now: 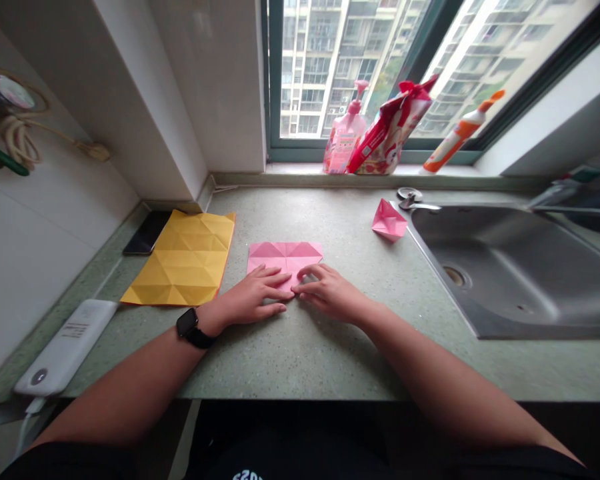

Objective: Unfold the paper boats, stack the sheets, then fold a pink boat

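A sheet of pink origami paper [286,251] lies on the counter in front of me, creased, with its two far corners folded in. My left hand [253,297] lies flat across its near left part, fingers stretched out and a little apart. My right hand [330,292] is curled at the near right part, its fingertips pinched together at the near edge of the paper beside my left fingertips. Both hands hide much of the near half of the sheet.
Left on the counter are creased yellow paper [185,260], a dark phone [147,233] and a white power strip or power bank [67,347]. A folded pink paper piece [389,221] stands by the steel sink [473,323]. A pump bottle [345,139], red bag [393,130] and orange-white bottle [455,141] line the sill.
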A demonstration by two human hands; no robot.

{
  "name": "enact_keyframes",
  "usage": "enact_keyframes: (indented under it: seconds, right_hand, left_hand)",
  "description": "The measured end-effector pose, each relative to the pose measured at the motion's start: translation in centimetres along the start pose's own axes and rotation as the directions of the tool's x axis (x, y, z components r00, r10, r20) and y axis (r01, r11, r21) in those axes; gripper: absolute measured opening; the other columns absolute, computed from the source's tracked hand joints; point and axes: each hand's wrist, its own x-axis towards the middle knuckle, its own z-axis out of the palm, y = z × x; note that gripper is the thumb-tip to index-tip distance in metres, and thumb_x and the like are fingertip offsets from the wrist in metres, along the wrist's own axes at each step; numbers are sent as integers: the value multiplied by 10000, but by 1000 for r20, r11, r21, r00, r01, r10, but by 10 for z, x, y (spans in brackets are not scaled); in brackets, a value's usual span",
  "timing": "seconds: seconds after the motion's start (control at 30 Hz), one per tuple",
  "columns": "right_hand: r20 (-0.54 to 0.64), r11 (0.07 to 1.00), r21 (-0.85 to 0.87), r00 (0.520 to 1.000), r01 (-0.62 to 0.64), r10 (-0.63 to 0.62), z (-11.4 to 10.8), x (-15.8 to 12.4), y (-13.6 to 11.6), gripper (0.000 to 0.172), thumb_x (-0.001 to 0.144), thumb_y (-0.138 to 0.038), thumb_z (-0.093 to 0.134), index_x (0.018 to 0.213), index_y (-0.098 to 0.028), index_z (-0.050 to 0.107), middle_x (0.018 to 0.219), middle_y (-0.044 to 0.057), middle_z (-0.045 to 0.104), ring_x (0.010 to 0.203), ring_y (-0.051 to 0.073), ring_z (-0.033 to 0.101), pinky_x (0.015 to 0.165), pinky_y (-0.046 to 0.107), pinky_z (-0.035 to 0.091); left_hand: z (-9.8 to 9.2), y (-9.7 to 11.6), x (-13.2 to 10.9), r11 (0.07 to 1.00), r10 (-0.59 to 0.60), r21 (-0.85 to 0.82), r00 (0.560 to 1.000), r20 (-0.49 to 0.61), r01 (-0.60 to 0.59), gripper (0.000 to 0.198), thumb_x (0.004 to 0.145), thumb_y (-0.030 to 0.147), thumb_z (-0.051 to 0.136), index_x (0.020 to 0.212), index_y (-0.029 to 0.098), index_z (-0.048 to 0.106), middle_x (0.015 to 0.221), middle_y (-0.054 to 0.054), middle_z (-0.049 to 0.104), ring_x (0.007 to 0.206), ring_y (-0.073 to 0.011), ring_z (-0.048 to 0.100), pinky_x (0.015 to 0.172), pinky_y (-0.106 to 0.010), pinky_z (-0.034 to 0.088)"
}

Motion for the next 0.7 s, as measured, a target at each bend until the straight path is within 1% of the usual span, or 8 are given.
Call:
enact_keyframes:
  seconds: [0.17,0.37,0.53,0.63,0.7]
  right_hand:
    - [15,998,26,999,-53,52,0,0,-2,214,1040,-251,702,1162,-316,866,1282,97,747,1138,265,704,1042,462,592]
    - [-6,995,8,995,-96,97,-1,1,3,189,1039,-240,693,1018,-307,869,1289,85,753,1161,276,696,1055,485,591]
    - [-98,978,-56,976,-202,196,1,-2,26,207,1045,-283,681,976,-310,874,1314,97,762,1184,321,694,1054,555,595]
    - [-170,952,-104,948,-288,269,2,-4,45,226,1050,-315,670,987,-289,886,1351,125,751,1264,362,674,1089,601,577]
    - [-218,923,-138,920,-358,325,2,-6,56,250,1055,-344,656,1015,-271,891,1358,151,747,1296,389,657,1096,633,563]
  left_hand:
    - [-3,0,0,1000,5,-19,1000,15,-4,294,1047,349,729,1327,346,821,1639,-81,607,1594,-393,470,1305,-667,360]
    - [-3,0,0,999,10,-42,1000,10,-9,305,1045,359,731,1339,342,813,1649,-84,594,1599,-393,465,1316,-670,338]
    - [-2,0,-1,999,-7,-50,1000,21,8,306,1040,369,739,1337,350,809,1670,-77,572,1604,-386,458,1323,-677,316]
    - [-3,1,0,999,1,-41,1000,30,1,318,1038,353,739,1349,340,801,1680,-78,561,1610,-381,447,1325,-663,316]
    - [-3,1,0,999,-3,-32,999,41,4,319,1040,353,734,1352,333,797,1688,-80,553,1609,-383,447,1322,-664,317]
